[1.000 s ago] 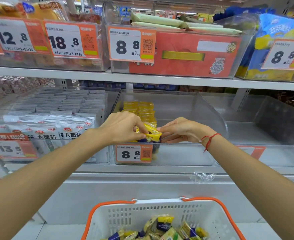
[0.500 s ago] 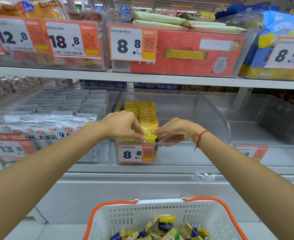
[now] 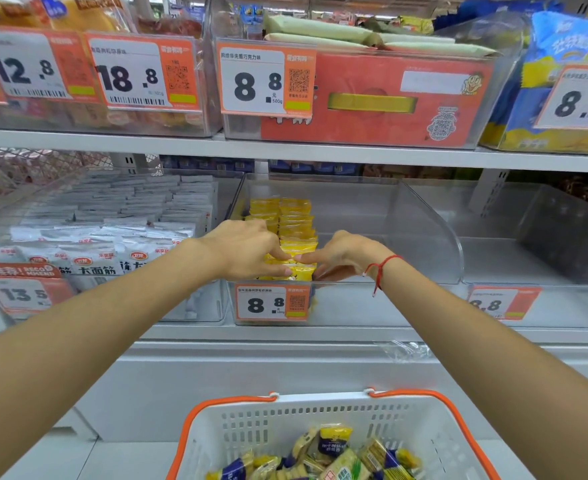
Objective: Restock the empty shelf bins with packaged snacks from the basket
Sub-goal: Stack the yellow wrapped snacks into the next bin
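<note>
Shelf point(image 3: 320, 157): white, two tiers. Clear bin point(image 3: 407, 237), middle: one row of yellow snack packets point(image 3: 294, 223) along its left side. White basket point(image 3: 306, 424), orange-rimmed, below: mixed packets. Left hand point(image 3: 247, 249), right hand point(image 3: 341, 254): each grip pinching the front yellow packet point(image 3: 294, 270) at the bin's front.
</note>
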